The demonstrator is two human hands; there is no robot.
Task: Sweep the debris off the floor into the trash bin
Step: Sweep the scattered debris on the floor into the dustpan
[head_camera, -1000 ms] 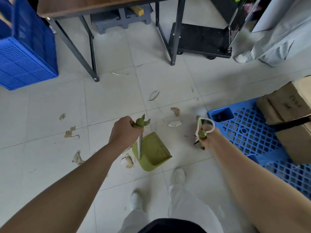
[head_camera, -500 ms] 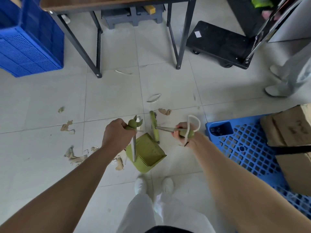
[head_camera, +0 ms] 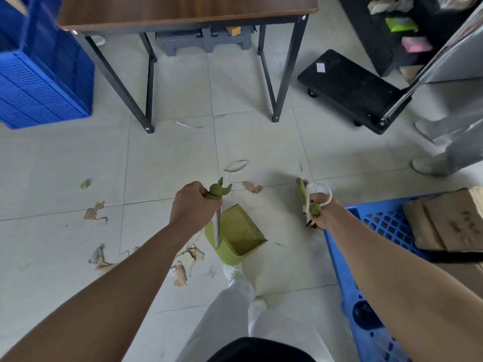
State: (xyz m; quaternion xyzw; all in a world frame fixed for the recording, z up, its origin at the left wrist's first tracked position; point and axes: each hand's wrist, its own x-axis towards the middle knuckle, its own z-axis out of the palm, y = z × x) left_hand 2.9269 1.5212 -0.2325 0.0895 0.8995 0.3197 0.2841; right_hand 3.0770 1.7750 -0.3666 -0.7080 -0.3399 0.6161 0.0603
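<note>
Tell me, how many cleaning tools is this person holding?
2: the green dustpan, its handle gripped by the left hand, and the broom, held by the right hand. None looks hidden.

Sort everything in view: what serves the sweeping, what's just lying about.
Job: green plastic dustpan in left hand; green-handled broom in right hand; torn brown cardboard scraps.
Lying about: wooden black-legged table; blue plastic crates; black flat trolley; blue plastic pallet.

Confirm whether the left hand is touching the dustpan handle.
Touching. In the head view the left hand is curled round the top of the dustpan handle.
</note>
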